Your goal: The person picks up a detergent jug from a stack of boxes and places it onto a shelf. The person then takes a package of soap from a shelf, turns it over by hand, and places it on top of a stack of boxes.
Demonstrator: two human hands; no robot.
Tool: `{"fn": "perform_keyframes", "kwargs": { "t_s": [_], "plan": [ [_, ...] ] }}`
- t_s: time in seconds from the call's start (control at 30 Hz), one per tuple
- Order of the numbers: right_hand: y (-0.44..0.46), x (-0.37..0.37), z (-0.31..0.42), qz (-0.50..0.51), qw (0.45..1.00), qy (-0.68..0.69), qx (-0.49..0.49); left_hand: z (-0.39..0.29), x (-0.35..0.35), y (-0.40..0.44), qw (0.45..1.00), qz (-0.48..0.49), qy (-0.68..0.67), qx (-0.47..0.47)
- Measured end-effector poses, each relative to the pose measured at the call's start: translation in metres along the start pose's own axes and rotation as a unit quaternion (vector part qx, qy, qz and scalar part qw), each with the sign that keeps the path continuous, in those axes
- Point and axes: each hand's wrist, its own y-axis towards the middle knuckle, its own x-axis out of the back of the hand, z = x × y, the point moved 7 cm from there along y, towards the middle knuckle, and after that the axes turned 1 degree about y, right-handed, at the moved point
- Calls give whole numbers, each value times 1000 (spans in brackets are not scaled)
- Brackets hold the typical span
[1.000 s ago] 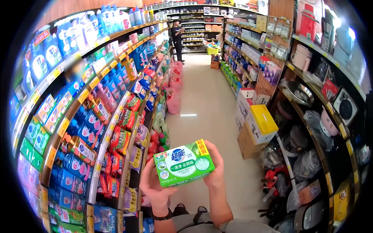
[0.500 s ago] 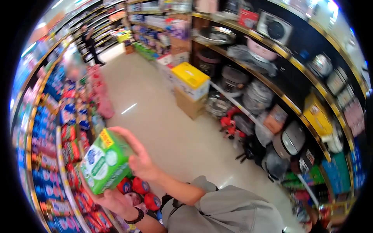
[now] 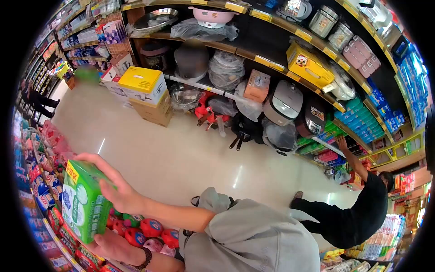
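Note:
A green pack (image 3: 85, 199) with a white front panel and a yellow-orange corner label is held up between both my hands at the lower left; its small print is too blurred to read. My right hand (image 3: 120, 190) grips it from the upper side, the thumb against the side face. Underneath, my left hand (image 3: 111, 246), with a dark beaded bracelet (image 3: 146, 259) on its wrist, supports the lower end. The fingers of that hand are partly hidden by the pack. Behind and below the pack are red round packages (image 3: 151, 227) and shelves of colourful packets (image 3: 34, 179).
Across the aisle floor (image 3: 181, 167), shelves hold rice cookers (image 3: 283, 102), pans and boxes. A yellow-topped box (image 3: 141, 79) stands on a brown carton (image 3: 154, 111). A person in black (image 3: 349, 217) reaches toward the right shelf. Another person (image 3: 38, 99) stands far left.
My view has swung right, bringing the person in black into sight. The pack stays in both hands, now farther left and turned to show more of its green side.

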Motion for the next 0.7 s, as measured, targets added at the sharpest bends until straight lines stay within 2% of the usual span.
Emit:
{"fn": "perform_keyframes", "kwargs": {
  "t_s": [0.17, 0.27, 0.33, 0.43, 0.53, 0.63, 0.7],
  "plan": [
    [-7, -6, 0, 12, 1000, -9, 22, 1, 11, 1, 997, -41, 37, 50],
    [-13, -11, 4, 16, 1000, -26, 7, 10, 27, -2, 996, -48, -30, 65],
    [-17, -15, 8, 15, 999, -51, -8, 9, 35, -4, 997, 0, -51, 58],
    [-25, -28, 8, 39, 999, -29, 13, 1, 46, -2, 998, 10, -60, 35],
    [-38, -43, 7, 40, 998, -40, 6, -19, 56, -18, 997, -1, -71, 26],
    [-55, -59, -6, 38, 998, -34, -30, -33, 87, -32, 998, -41, -24, 35],
    [-68, -74, 1, 39, 997, -63, -2, -53, 101, -45, 999, -44, -3, -6]
  ]
}}
